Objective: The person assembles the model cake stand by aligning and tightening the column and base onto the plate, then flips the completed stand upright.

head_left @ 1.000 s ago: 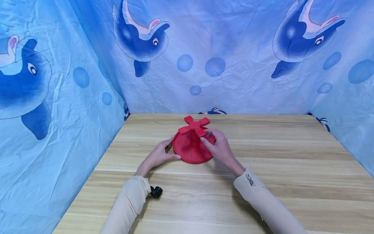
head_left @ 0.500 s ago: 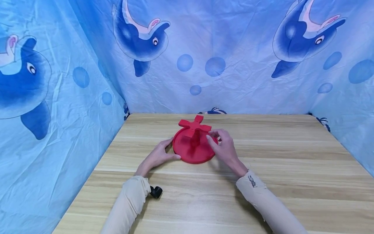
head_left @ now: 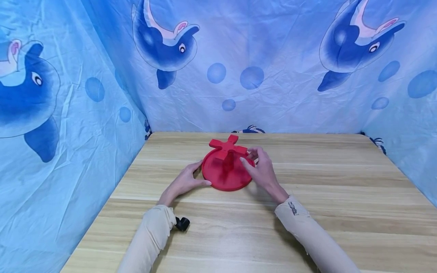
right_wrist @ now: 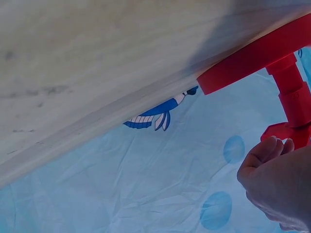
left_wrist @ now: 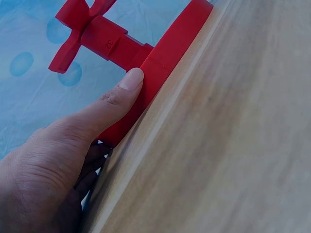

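Note:
A red round base point(head_left: 225, 183) with a raised rim lies flat on the table. From its middle rises a thick red post point(left_wrist: 104, 39), topped by a red four-armed cross point(head_left: 227, 146). My left hand point(head_left: 183, 182) grips the base's left edge, its thumb on the near rim and the fingers round the far side. At the right of the cross is my right hand point(head_left: 263, 170), fingers loosely bent and thumb apart from them. Its fingertips are beside the end of one cross arm; whether they touch it, I cannot tell.
The wooden table point(head_left: 327, 216) reaches back to a blue cloth point(head_left: 280, 106) printed with dolphins and bubbles, which also hangs at both sides. A small black device point(head_left: 182, 224) sticks out from the left sleeve.
The cross has turned on top of the post, its arms now at different angles. My right hand has shifted slightly right and up. The left hand and the base have stayed put.

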Available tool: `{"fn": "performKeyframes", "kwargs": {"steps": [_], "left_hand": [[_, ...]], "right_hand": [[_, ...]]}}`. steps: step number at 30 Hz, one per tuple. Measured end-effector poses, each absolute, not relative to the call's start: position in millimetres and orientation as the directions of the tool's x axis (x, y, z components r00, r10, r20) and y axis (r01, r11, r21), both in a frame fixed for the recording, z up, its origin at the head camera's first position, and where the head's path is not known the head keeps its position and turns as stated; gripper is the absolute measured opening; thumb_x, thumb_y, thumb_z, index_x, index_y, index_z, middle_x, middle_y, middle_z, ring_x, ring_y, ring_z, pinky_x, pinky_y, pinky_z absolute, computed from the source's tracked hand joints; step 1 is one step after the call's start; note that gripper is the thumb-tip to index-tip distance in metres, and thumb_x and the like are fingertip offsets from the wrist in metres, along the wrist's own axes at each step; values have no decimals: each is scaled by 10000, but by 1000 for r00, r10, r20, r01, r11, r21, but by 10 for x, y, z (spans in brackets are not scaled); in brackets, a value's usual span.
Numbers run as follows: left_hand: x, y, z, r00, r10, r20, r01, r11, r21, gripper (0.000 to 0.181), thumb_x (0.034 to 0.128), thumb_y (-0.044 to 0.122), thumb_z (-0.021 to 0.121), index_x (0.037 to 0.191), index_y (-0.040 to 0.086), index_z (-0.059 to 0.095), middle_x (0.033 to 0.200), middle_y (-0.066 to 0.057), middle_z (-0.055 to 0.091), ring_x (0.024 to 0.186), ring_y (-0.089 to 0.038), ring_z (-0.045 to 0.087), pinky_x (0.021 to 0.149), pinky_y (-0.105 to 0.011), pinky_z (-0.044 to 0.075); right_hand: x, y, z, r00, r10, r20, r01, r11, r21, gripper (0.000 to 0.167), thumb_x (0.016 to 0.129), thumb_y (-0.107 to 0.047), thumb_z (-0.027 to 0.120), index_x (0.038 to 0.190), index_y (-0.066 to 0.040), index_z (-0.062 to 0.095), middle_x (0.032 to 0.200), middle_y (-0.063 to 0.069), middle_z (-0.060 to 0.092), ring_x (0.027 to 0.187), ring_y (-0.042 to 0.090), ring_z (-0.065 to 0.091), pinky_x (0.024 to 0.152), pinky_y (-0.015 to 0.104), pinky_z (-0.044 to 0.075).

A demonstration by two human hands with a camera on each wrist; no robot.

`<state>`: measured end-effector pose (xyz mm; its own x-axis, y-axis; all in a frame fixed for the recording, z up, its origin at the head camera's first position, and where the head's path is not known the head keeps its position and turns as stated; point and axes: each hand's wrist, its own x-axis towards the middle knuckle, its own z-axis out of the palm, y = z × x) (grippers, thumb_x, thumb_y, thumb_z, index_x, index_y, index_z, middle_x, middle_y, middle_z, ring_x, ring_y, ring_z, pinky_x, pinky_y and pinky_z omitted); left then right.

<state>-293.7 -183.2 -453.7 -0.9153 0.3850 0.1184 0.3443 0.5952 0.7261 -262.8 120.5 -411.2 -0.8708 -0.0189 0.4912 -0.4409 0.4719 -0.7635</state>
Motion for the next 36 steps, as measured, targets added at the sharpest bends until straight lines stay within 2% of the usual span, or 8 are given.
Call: {"fn": "performKeyframes", "kwargs": {"steps": [5,11,14,21,36], "left_hand": [[-2938,-1835,-4534,-914,386,121,347,594,726,1054,784,543,879,1616,135,376,1605,-40,425,1477,-270,363,1172,-493,361],[-2929,-1834,-4524,-917,382,112,339,602,723,1052,784,563,871,1619,160,375,1609,-24,417,1481,-262,357,1175,-502,354],[-2928,-1836,-4522,-916,385,112,342,603,721,1050,788,559,869,1620,157,371,1614,-34,410,1484,-275,352,1172,-517,354],[-2935,-1837,-4524,-908,398,133,366,595,715,1033,798,513,881,1618,143,372,1614,-35,413,1486,-262,355,1196,-482,320],[-2947,-1828,-4529,-909,394,139,369,599,711,1031,792,515,885,1614,152,379,1599,-29,436,1470,-254,379,1192,-470,328]], "right_hand": [[-2672,1206,-4111,-883,-40,469,-433,460,-775,556,953,-172,762,1419,1,513,1149,134,624,1048,297,597,799,429,567],[-2694,1213,-4099,-891,-105,442,-440,446,-780,570,987,-145,717,1495,-16,492,1267,149,590,1134,303,571,849,441,576],[-2699,1210,-4101,-886,-114,450,-451,438,-777,539,999,-123,699,1490,-14,506,1272,153,597,1139,295,572,864,436,572],[-2717,1201,-4115,-849,-113,516,-513,414,-752,431,997,-65,687,1407,18,585,1160,157,643,1064,291,607,812,397,561],[-2656,1172,-4105,-855,-109,507,-501,422,-755,449,965,-61,734,1390,-3,604,1176,131,648,1038,272,607,791,334,555]]}}
